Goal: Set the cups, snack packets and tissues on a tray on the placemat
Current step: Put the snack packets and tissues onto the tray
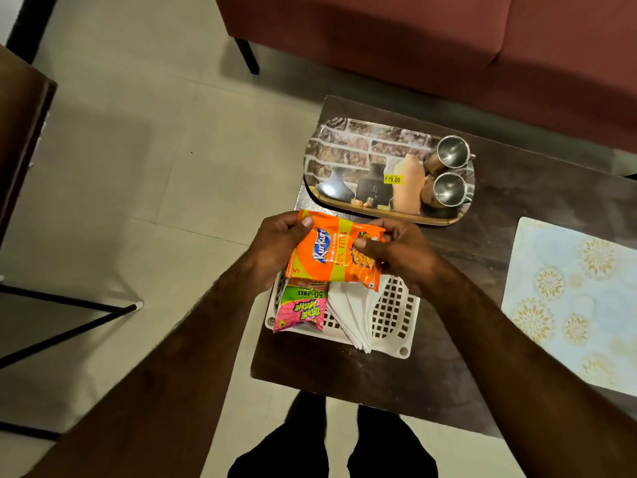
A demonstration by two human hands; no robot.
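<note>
Both hands grip one orange snack packet (336,251): the left hand (279,244) pinches its left end, the right hand (396,251) its right end, holding it above the white basket (393,312) at the table's (344,374) near left corner. A pink-green packet (303,307) and folded tissues (355,312) lie in the basket. Two steel cups (448,170) stand on the tray (344,150) at the far left edge. The placemat (572,305) lies at the right edge, apart from the tray.
</note>
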